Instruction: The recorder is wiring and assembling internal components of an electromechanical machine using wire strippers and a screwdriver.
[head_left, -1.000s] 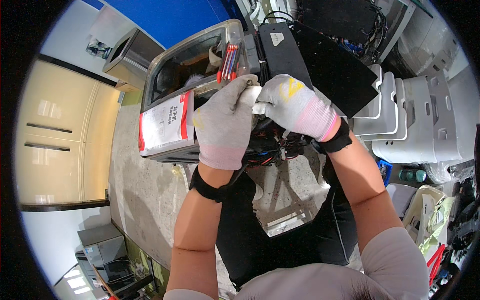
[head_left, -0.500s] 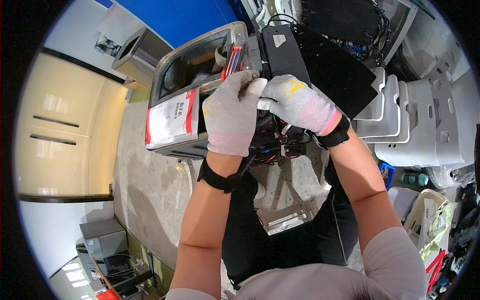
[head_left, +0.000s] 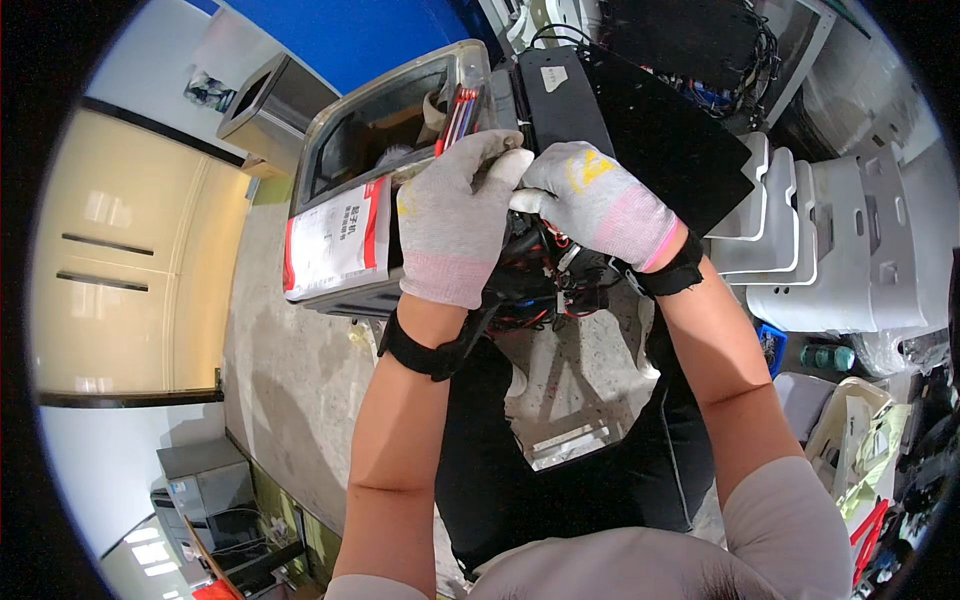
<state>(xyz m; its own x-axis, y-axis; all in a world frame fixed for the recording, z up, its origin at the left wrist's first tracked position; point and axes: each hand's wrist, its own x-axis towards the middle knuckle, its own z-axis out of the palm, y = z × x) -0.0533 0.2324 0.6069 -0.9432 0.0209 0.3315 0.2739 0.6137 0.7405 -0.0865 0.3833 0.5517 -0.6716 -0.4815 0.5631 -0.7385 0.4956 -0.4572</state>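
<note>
Both my hands wear grey knit gloves and meet fingertip to fingertip above a tangle of black, red and blue wires [head_left: 545,285]. My left hand [head_left: 455,215] is seen from its back, fingers curled shut over the top of the wires. My right hand [head_left: 600,200] pinches at the same spot, its thumb against my left fingers. What exactly sits between the fingertips is hidden. The wires hang from under both palms, just in front of a flat black housing [head_left: 640,120].
A clear plastic bin [head_left: 390,100] with a white and red label [head_left: 335,240] and several red sticks [head_left: 460,110] stands left of the hands. White moulded shells [head_left: 830,250] are stacked at the right. The floor [head_left: 290,380] is concrete, with a metal box [head_left: 265,100] behind.
My hands stay pressed together at the same place on the wires. The left wrist has risen slightly and the view has shifted a little; nothing was let go.
</note>
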